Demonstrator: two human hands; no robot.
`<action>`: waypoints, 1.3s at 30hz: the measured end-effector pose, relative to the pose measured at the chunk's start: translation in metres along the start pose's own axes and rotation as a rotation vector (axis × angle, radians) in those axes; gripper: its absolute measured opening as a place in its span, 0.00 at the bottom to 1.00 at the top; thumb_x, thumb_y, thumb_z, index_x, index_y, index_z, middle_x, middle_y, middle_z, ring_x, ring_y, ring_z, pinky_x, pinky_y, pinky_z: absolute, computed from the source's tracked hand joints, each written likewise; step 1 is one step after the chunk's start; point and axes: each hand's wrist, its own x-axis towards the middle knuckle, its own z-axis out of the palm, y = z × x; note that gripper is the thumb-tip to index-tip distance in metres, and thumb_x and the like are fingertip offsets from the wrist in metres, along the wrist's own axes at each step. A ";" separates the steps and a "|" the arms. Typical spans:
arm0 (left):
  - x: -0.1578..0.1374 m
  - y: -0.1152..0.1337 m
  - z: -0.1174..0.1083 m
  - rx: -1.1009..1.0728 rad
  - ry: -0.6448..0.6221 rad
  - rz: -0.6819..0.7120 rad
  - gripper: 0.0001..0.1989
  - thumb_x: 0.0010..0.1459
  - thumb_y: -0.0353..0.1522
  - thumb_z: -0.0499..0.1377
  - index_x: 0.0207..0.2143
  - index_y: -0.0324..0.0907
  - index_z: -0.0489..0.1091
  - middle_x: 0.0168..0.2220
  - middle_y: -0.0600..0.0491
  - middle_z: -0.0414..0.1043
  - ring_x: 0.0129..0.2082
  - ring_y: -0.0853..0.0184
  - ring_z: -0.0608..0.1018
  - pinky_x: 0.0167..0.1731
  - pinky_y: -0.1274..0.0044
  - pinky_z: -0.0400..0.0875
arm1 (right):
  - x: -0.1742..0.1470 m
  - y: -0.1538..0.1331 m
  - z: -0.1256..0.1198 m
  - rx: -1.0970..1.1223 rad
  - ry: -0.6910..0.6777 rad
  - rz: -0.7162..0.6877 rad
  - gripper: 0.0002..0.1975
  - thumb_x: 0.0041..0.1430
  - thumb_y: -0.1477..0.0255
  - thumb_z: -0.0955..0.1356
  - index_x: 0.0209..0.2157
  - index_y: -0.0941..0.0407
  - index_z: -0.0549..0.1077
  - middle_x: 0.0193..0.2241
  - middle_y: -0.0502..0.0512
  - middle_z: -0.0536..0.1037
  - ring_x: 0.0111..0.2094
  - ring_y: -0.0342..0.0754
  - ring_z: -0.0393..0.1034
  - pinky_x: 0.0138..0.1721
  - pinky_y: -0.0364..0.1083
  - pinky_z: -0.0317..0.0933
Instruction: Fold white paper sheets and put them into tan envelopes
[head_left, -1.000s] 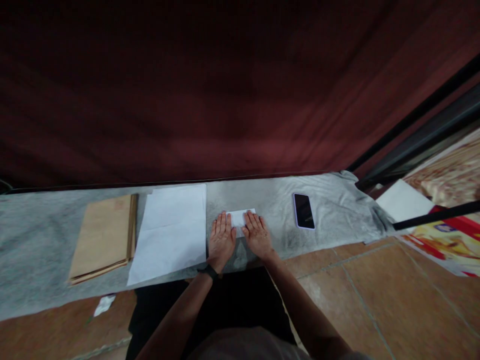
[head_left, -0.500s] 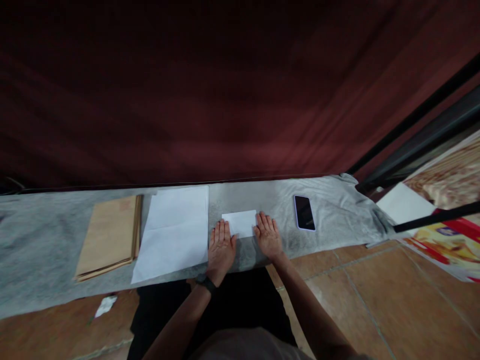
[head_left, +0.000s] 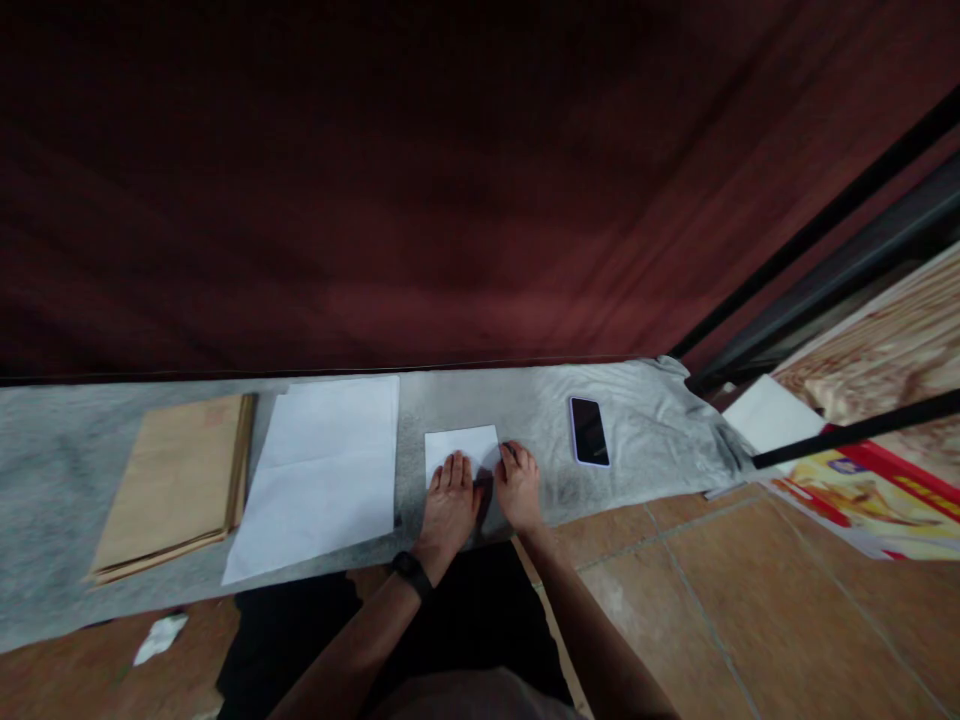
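Observation:
A small piece of folded white paper (head_left: 460, 440) lies on the grey cloth in front of me. My left hand (head_left: 448, 508) rests flat over its lower part, fingers stretched out. At the paper's right edge, my right hand (head_left: 517, 486) has its fingers curled and appears to pinch that edge; the fingertips are partly hidden. Left of my hands is a stack of large white sheets (head_left: 322, 460) with a crease across the top one.
Brown envelopes (head_left: 176, 475) are piled at the far left. A phone (head_left: 590, 432) lies to the right on the grey cloth (head_left: 525, 395). Dark red fabric (head_left: 450, 250) hangs behind. Black bars (head_left: 862, 430) and a printed box (head_left: 862, 495) are at the right.
My right hand has gone from flat with fingers stretched to curled at the paper's right edge. My left hand has slid further onto the paper. The view has shifted slightly to the right.

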 end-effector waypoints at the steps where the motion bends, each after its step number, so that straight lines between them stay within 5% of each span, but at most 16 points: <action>1: 0.002 0.002 -0.002 0.015 -0.020 -0.003 0.26 0.67 0.32 0.49 0.63 0.27 0.62 0.65 0.32 0.62 0.65 0.49 0.66 0.62 0.60 0.61 | 0.000 -0.004 0.001 0.046 0.001 0.044 0.19 0.66 0.74 0.61 0.56 0.57 0.73 0.57 0.65 0.72 0.57 0.58 0.64 0.57 0.58 0.59; 6: 0.013 0.013 -0.012 0.046 -0.081 -0.031 0.26 0.65 0.30 0.51 0.63 0.27 0.62 0.65 0.30 0.61 0.64 0.46 0.67 0.59 0.58 0.63 | 0.009 -0.010 0.000 0.480 0.005 0.235 0.17 0.57 0.75 0.65 0.47 0.56 0.78 0.49 0.63 0.76 0.53 0.58 0.67 0.59 0.60 0.58; 10: 0.018 0.015 -0.018 0.036 -0.073 -0.052 0.28 0.66 0.33 0.53 0.64 0.27 0.61 0.64 0.30 0.62 0.62 0.45 0.68 0.56 0.58 0.65 | 0.017 -0.009 -0.005 0.641 -0.008 0.238 0.16 0.58 0.72 0.64 0.46 0.56 0.78 0.43 0.59 0.80 0.42 0.52 0.74 0.49 0.52 0.69; 15: 0.021 0.010 -0.028 -0.054 -0.023 -0.040 0.24 0.67 0.32 0.49 0.61 0.30 0.65 0.59 0.33 0.69 0.57 0.50 0.72 0.53 0.61 0.68 | 0.021 -0.023 -0.013 0.824 0.000 0.239 0.16 0.61 0.66 0.63 0.46 0.53 0.77 0.42 0.55 0.82 0.41 0.49 0.76 0.43 0.48 0.71; 20: 0.032 0.002 -0.049 -0.495 0.164 -0.198 0.14 0.64 0.31 0.51 0.41 0.41 0.77 0.38 0.45 0.79 0.38 0.60 0.79 0.41 0.71 0.72 | 0.024 -0.033 -0.026 1.069 -0.006 0.259 0.20 0.63 0.62 0.63 0.51 0.55 0.74 0.47 0.60 0.80 0.40 0.51 0.77 0.39 0.49 0.74; 23: 0.043 -0.006 -0.064 -1.059 0.323 -0.434 0.10 0.61 0.37 0.56 0.30 0.44 0.73 0.25 0.53 0.74 0.26 0.66 0.75 0.30 0.76 0.70 | 0.025 -0.031 -0.031 0.958 0.118 0.264 0.22 0.64 0.64 0.61 0.56 0.55 0.70 0.54 0.62 0.76 0.45 0.51 0.76 0.44 0.51 0.74; 27: 0.049 -0.015 -0.061 -1.817 0.444 -0.772 0.09 0.47 0.34 0.66 0.30 0.43 0.70 0.28 0.58 0.74 0.28 0.69 0.77 0.33 0.75 0.76 | 0.021 -0.030 -0.032 0.726 0.147 0.178 0.23 0.68 0.66 0.58 0.61 0.55 0.66 0.57 0.62 0.73 0.54 0.52 0.72 0.54 0.53 0.69; 33: 0.026 -0.013 -0.022 -1.921 0.348 -0.944 0.13 0.44 0.29 0.65 0.24 0.44 0.60 0.22 0.59 0.70 0.25 0.69 0.78 0.38 0.69 0.79 | 0.004 -0.036 -0.017 0.278 0.031 -0.152 0.23 0.71 0.69 0.57 0.64 0.56 0.64 0.65 0.61 0.65 0.67 0.51 0.56 0.66 0.56 0.55; 39: -0.008 -0.003 -0.007 -1.955 0.127 -0.918 0.05 0.52 0.31 0.61 0.27 0.43 0.68 0.29 0.50 0.77 0.32 0.63 0.82 0.42 0.65 0.79 | -0.013 -0.033 0.009 0.062 -0.135 -0.270 0.23 0.72 0.72 0.57 0.65 0.58 0.64 0.66 0.61 0.65 0.68 0.51 0.56 0.67 0.57 0.53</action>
